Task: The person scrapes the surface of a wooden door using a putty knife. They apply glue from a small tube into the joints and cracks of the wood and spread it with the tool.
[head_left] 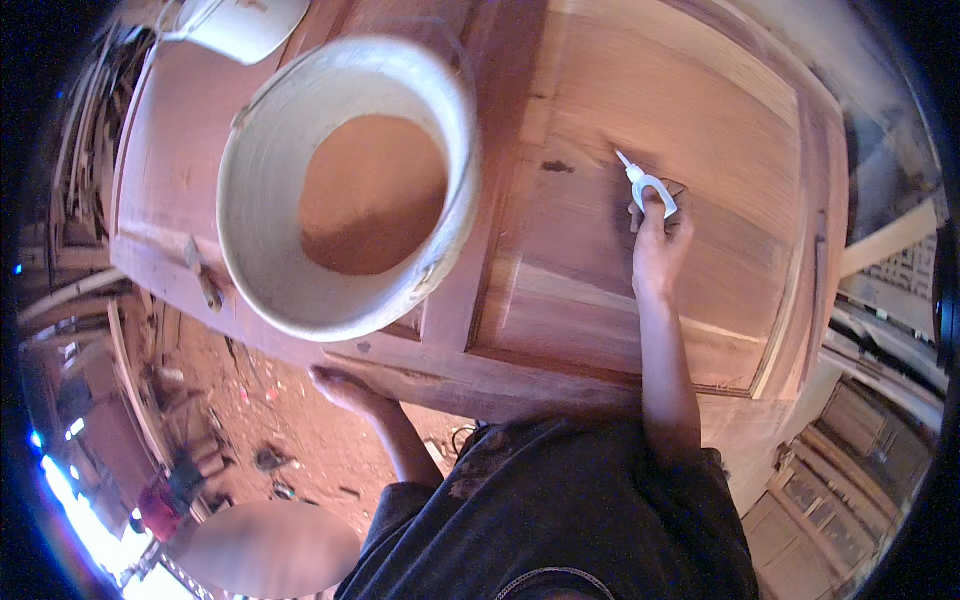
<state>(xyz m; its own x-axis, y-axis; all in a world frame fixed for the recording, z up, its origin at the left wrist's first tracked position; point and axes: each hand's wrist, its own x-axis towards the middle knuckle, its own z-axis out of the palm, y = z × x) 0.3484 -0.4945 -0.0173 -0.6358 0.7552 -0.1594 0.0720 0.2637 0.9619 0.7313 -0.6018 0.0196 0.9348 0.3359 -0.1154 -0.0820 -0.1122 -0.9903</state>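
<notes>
My right hand (660, 235) is closed around a small white glue bottle (650, 190) over a wooden panel door (590, 310). The bottle's thin nozzle points up and to the left, above a recessed panel of the door. A small dark mark (557, 167) shows on the wood left of the nozzle. At the door's near edge is my left hand (348, 389), with its fingers stretched out and nothing seen in it; the fingertips are blurred. Between the hands and farther back stands a large whitish bucket (255, 215), with reddish-brown sawdust (375, 190) inside.
A putty knife (203, 275) lies on the door left of the bucket. Another white bucket (245, 25) stands at the far left. Wood pieces (130, 370) and debris cover the floor at left. Stacked panels (830, 470) lean at right. A person in red (158, 510) is at lower left.
</notes>
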